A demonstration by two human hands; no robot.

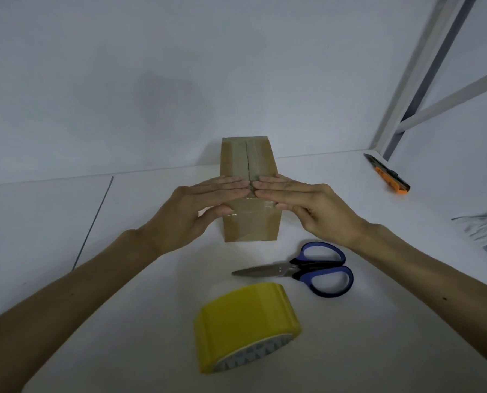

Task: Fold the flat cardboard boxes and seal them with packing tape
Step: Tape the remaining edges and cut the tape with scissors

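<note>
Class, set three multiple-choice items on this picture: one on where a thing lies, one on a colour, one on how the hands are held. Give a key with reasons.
1. Where do the scissors lie?
A. On top of the box
B. On the table, nearer the camera than the box
C. In a hand

2. What colour is the tape roll?
A. Yellow
B. Red
C. Black

3. How are the hands placed on the cardboard box?
A. Both in fists
B. One lifted away
C. Both flat, fingers straight

Key:
1 B, they rest on the white table in front of the box.
2 A, its outer face is yellow.
3 C, the left hand and right hand press the taped top.
</note>
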